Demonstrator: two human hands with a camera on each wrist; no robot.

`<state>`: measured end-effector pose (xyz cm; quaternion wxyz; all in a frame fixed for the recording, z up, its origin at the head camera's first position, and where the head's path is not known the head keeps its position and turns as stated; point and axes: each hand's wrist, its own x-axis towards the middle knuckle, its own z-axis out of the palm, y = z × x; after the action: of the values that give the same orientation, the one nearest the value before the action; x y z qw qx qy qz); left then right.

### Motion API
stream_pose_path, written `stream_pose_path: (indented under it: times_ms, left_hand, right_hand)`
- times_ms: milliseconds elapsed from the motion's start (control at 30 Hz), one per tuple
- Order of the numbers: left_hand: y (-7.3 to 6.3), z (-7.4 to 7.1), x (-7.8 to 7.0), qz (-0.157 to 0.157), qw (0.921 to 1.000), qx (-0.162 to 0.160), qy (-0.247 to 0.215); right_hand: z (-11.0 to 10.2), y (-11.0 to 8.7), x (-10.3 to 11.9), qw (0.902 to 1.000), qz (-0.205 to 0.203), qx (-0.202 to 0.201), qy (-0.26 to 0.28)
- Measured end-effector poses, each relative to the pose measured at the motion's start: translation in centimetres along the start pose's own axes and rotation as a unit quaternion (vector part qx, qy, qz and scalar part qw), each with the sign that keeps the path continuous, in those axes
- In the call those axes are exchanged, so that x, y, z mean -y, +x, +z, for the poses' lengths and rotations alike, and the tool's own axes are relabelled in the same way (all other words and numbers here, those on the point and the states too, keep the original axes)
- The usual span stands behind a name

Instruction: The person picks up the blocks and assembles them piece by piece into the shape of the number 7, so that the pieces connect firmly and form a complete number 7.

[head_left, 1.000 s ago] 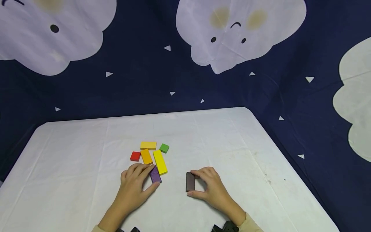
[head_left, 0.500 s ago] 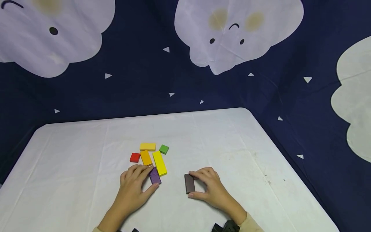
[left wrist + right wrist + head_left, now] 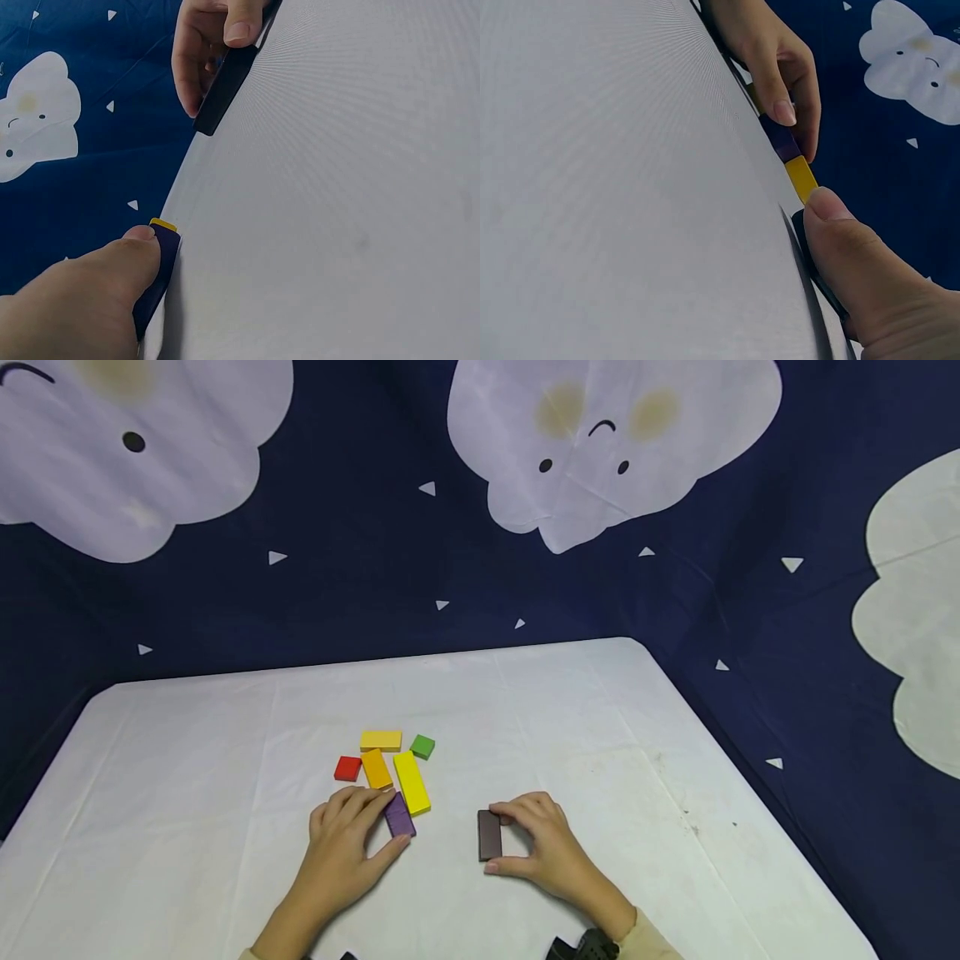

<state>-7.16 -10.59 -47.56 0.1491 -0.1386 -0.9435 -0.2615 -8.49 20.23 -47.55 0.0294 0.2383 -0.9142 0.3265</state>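
In the head view my left hand pinches a purple block endwise, fingertips at its far end and thumb at its near end. A long yellow block lies right along the purple one's far right side. Farther right, a dark brown block is gripped the same way by my right hand. The right wrist view shows the right thumb on the end of the dark block. In the left wrist view the left thumb lies on the purple block, mostly covering its near part.
Beyond the left hand lie an orange block, a red block, a light yellow block and a green block. They sit on a white-covered table, with a dark blue cloud-print cloth behind.
Both hands keep their hold on their blocks. The dark block turns very slightly in the right hand; otherwise only a small shift of the head view shows.
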Motion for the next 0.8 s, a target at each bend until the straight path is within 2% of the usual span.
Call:
stream_pose_path:
  times_ms: [267,800]
  left_hand:
    - [-0.03,-0.05,-0.07,-0.003,1.0,0.002,0.0]
    - [0.83,-0.77,-0.61,-0.054,0.9979,0.037,-0.006]
  right_hand:
    - [0.02,0.02,0.03,0.9998,-0.012,-0.015,-0.005]
    - [0.01,0.0,0.02,0.9999,-0.008,-0.009,-0.01]
